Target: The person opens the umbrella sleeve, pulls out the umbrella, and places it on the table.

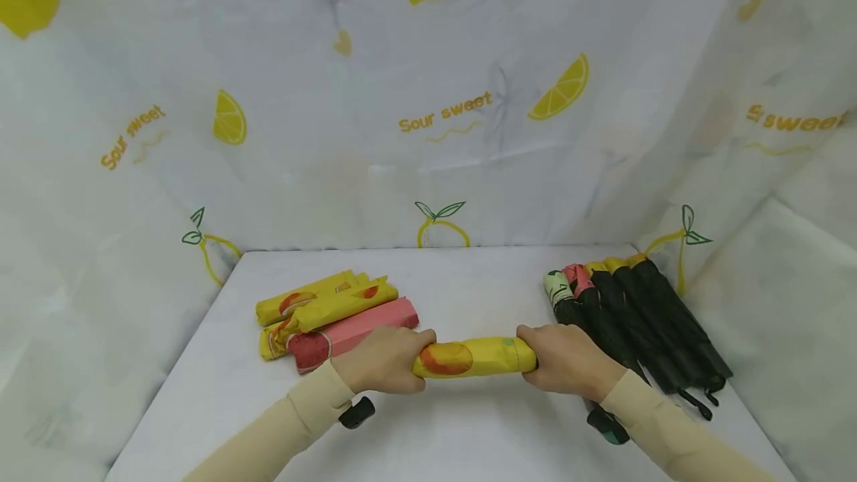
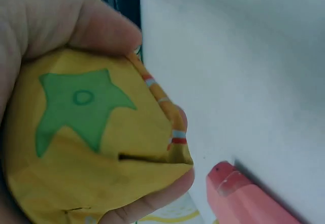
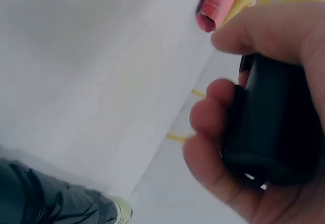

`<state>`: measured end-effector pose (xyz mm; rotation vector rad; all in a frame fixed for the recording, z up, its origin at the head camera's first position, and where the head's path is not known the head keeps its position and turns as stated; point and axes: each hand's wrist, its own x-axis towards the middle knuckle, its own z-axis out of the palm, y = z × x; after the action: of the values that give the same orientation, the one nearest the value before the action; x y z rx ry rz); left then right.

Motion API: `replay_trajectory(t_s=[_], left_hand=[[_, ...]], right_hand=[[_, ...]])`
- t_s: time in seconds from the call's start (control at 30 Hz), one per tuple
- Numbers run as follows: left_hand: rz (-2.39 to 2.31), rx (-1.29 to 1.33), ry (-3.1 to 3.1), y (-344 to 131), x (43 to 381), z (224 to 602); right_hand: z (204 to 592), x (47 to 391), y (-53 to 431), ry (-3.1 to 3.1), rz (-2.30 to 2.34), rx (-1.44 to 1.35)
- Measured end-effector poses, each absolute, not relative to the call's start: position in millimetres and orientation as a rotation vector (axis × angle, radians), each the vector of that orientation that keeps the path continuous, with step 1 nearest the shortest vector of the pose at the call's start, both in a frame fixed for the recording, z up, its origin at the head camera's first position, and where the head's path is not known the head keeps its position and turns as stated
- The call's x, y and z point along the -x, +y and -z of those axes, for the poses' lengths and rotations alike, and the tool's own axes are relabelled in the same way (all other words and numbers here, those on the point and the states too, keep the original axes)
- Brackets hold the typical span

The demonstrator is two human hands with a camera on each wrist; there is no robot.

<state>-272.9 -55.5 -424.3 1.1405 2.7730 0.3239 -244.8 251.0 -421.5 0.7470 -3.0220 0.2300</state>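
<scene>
Both hands hold a yellow folded umbrella (image 1: 482, 357) level above the white table, one at each end. My left hand (image 1: 388, 359) grips its left end, where the yellow fabric (image 2: 76, 117) shows a green star shape and a striped edge. Around the black handle (image 3: 274, 117) at the other end curl the fingers of my right hand (image 1: 565, 359). Nearest the left hand lies a pink fabric sleeve (image 1: 364, 333), partly behind it. Black folded umbrellas (image 1: 643, 326) lie close behind the right hand.
Yellow fabric sleeves (image 1: 341, 307) with orange fruit prints lie beside the pink one at the table's left. The black umbrellas lie in a row at the right, with yellow, pink or pale green far ends. A white lemon-print curtain (image 1: 301, 169) stands behind the table (image 1: 469, 281).
</scene>
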Motion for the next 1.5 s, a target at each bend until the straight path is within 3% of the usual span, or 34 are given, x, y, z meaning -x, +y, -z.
replay_trajectory(t_s=[0.47, 0.97, 1.5], left_hand=[[-0.645, -1.069, 2.457, -54.2, 275.6, 420.5], [-0.259, -1.184, 2.762, -52.9, 281.6, 420.9], [-0.378, -1.214, 2.771, -63.2, 287.1, 414.2]], right_hand=[[426.3, 234.0, 252.5, -2.794, -0.082, -0.776], [422.4, 242.0, 259.9, -2.839, -0.119, -0.736], [418.2, 245.3, 263.3, -2.736, -0.109, -0.744]])
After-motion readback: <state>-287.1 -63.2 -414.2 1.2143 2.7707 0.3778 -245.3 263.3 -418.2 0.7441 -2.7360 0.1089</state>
